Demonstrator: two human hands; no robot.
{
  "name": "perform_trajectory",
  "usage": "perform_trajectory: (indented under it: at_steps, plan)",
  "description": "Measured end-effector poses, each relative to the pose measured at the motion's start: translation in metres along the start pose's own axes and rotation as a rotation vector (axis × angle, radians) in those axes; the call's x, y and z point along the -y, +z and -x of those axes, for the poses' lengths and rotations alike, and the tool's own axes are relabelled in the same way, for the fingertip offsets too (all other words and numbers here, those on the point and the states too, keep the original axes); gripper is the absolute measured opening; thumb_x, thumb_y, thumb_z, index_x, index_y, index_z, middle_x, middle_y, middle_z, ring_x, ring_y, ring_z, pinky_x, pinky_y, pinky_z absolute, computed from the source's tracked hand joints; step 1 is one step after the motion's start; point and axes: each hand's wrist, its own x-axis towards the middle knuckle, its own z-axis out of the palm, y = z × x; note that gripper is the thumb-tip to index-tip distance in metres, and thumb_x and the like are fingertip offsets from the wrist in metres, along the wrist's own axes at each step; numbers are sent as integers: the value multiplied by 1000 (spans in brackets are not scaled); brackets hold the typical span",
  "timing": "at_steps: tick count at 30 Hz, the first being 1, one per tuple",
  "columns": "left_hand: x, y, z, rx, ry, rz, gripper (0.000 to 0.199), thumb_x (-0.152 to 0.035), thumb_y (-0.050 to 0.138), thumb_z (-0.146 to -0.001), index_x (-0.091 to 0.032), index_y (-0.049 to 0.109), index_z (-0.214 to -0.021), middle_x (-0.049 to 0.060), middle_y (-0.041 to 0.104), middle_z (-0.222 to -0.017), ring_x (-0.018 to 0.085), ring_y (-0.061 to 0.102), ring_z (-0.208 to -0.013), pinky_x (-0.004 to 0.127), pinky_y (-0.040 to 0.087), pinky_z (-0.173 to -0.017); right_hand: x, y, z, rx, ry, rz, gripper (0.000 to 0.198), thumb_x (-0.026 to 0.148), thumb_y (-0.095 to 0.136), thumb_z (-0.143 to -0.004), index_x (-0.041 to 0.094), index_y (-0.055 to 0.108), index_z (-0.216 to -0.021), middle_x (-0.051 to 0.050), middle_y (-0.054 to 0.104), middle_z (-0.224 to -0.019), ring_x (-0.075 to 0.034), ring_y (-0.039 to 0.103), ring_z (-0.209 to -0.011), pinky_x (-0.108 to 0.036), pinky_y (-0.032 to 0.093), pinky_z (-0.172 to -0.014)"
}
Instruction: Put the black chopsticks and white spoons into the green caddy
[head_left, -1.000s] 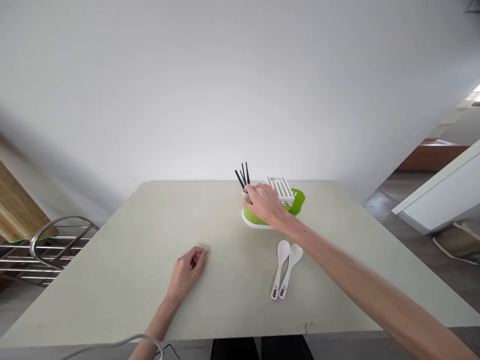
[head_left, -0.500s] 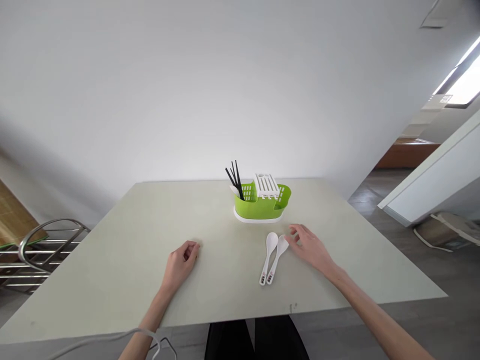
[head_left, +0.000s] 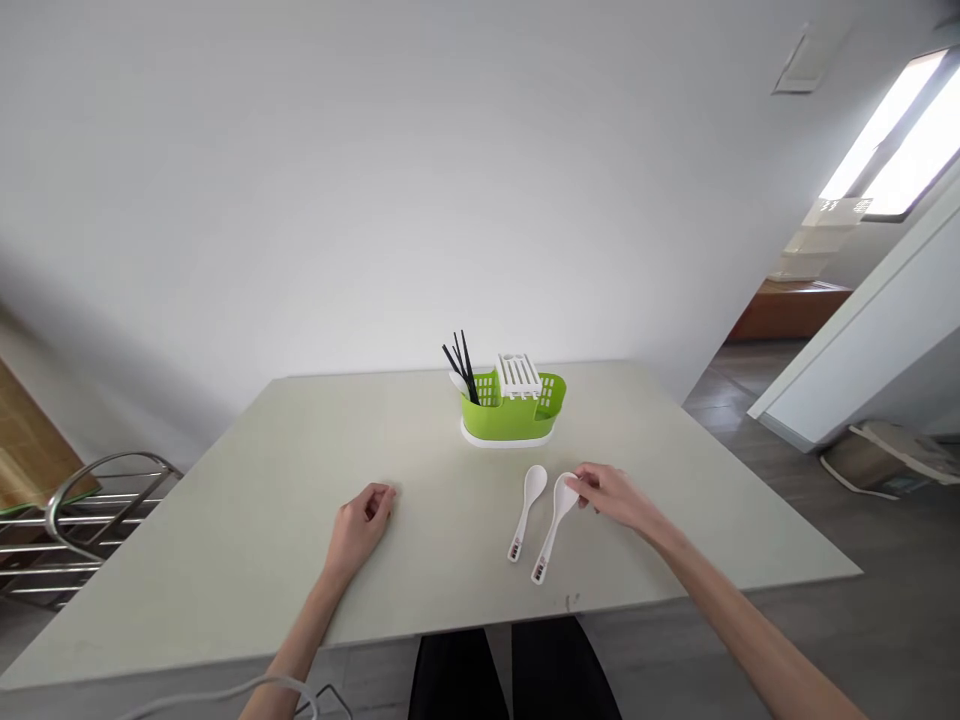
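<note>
My right hand pinches the bowl end of a white soup spoon, thumb on top. That spoon's handle, marked with a dark label, points toward the table's front edge. Just left of it, a second white spoon lies on the table, apart from the first. My left hand rests on the table with its fingers curled; nothing shows in them. Behind the spoons stands a green utensil basket with a white slotted rack and white base. Black chopsticks and another white spoon lean in its left compartment.
The pale table stands against a white wall. A metal rack is on the floor at the left, and a white cable hangs near my left forearm. At the right sits a brownish bin.
My right hand has closed on the right-hand spoon's bowl. That spoon has shifted slightly away from the other, widening the gap between them. The left hand stays where it was; the view has shifted slightly.
</note>
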Motion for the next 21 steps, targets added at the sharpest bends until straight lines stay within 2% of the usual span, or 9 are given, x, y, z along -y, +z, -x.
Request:
perform_trajectory:
  at_steps: [4, 7, 10, 12, 14, 17, 21]
  plan:
    - [-2, -1, 1, -2, -4, 2, 42, -60, 48, -97, -24, 66, -88, -2, 62, -66, 17, 54, -61, 27, 43, -64, 46, -39, -3, -119, -71, -28, 40, 61, 51, -98, 25, 68, -92, -2, 79, -79, -19, 67, -65, -30, 49, -66]
    - [-4, -2, 2, -5, -12, 8, 42, -60, 48, -97, -23, 65, -87, -2, 62, -66, 17, 53, -61, 28, 43, -65, 95, -62, -19, -441, -212, -27, 39, 59, 53, -100, 24, 70, -95, -3, 80, -82, -21, 70, -74, -31, 49, -72]
    - [-5, -3, 2, -2, -13, 15, 42, -60, 48, -96, -23, 65, -87, -2, 62, -66, 17, 53, -61, 28, 43, -64, 138, -69, -45, -705, -326, 109, 33, 50, 52, -103, 24, 70, -99, -5, 81, -96, -21, 72, -80, -31, 45, -72]
    - [-4, -3, 2, -6, -7, 19, 41, -60, 48, -96, -23, 65, -86, -2, 62, -65, 17, 54, -61, 28, 43, -64, 159, -63, -63, -776, -407, 250, 31, 44, 47, -106, 23, 70, -103, -6, 81, -98, -22, 72, -82, -30, 42, -67]
    - [-3, -2, 1, -12, -4, 19, 41, -59, 48, -96, -23, 64, -84, -2, 62, -64, 17, 54, -61, 28, 43, -64, 172, -50, -79, -755, -462, 428, 34, 39, 41, -110, 22, 70, -106, -9, 80, -99, -23, 72, -87, -29, 39, -65]
    - [-1, -1, 1, -17, 2, 23, 40, -58, 48, -96, -23, 65, -84, -2, 62, -64, 17, 54, -61, 28, 43, -64, 183, -26, -96, -611, -494, 653, 37, 34, 34, -113, 20, 68, -109, -11, 79, -100, -23, 71, -88, -29, 38, -64]
    - [1, 0, 2, -15, 4, 29, 39, -57, 48, -96, -23, 65, -86, -1, 62, -65, 17, 54, -61, 28, 43, -64, 185, 2, -108, -471, -556, 741, 35, 29, 35, -112, 17, 68, -107, -14, 77, -94, -23, 70, -84, -31, 41, -67]
